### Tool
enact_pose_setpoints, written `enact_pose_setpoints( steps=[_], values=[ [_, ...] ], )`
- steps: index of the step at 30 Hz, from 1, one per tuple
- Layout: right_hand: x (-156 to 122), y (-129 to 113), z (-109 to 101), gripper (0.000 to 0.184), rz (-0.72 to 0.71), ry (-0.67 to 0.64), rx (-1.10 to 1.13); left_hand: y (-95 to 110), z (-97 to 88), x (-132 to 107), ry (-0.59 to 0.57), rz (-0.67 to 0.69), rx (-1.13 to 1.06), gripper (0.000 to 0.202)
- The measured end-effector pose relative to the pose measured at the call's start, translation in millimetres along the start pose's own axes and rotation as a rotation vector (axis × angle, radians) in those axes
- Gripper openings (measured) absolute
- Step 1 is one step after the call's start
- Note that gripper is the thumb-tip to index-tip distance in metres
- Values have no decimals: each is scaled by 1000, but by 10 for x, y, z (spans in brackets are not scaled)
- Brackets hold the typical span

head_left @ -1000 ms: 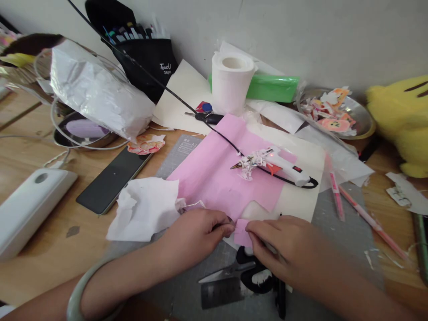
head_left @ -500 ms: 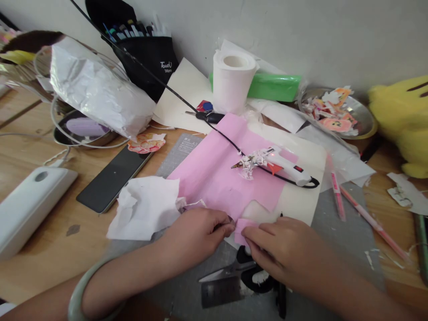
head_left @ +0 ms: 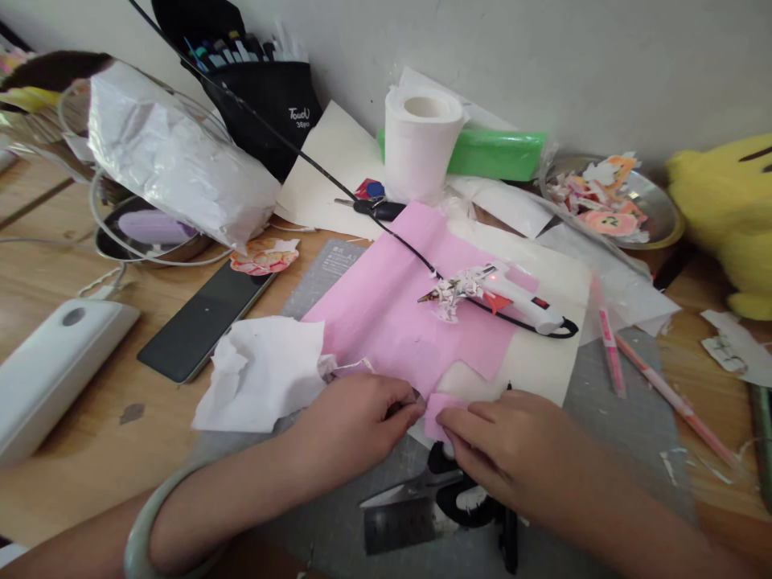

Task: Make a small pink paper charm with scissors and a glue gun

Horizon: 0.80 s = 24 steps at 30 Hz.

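Observation:
My right hand [head_left: 512,446] is closed on a small piece of pink paper [head_left: 435,416], pinched between thumb and fingers. Just to its left, my left hand [head_left: 367,418] is closed, thumb against forefinger, close to the left edge of that piece. What the left fingertips hold, if anything, is too small to make out. A larger pink sheet [head_left: 367,297] lies beyond both hands. On it rests a white glue gun [head_left: 519,301], its nozzle clotted with paper scraps. Below my hands are black-handled scissors [head_left: 461,494] and a metal ruler [head_left: 401,527].
Left are crumpled white paper [head_left: 259,374], a phone [head_left: 205,322] and a white power bank [head_left: 66,370]. A tissue roll [head_left: 422,153] stands at the back. A metal bowl [head_left: 669,217] holds scraps on the right, near pink pens [head_left: 612,354]. A black cable [head_left: 289,145] crosses overhead.
Both hands stay almost where they were, still close together at the small pink piece. The whole view has shifted very slightly; nothing else has visibly moved.

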State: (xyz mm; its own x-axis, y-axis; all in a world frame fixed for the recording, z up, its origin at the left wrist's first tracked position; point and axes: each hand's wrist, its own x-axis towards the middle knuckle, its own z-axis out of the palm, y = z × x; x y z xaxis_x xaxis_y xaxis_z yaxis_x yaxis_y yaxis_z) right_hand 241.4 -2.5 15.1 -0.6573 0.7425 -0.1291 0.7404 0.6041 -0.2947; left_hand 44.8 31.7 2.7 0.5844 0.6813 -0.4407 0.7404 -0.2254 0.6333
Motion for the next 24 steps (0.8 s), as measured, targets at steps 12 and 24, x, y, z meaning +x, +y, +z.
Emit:
enact_pose_setpoints(
  steps=[12, 24],
  values=[
    [-12, -15, 2, 14, 18, -34, -27, -20, -1, 31, 17, -3, 28, 34],
    [-9, -6, 8, 11, 19, -9, -28, -22, 9, 36, 22, -10, 36, 33]
  ],
)
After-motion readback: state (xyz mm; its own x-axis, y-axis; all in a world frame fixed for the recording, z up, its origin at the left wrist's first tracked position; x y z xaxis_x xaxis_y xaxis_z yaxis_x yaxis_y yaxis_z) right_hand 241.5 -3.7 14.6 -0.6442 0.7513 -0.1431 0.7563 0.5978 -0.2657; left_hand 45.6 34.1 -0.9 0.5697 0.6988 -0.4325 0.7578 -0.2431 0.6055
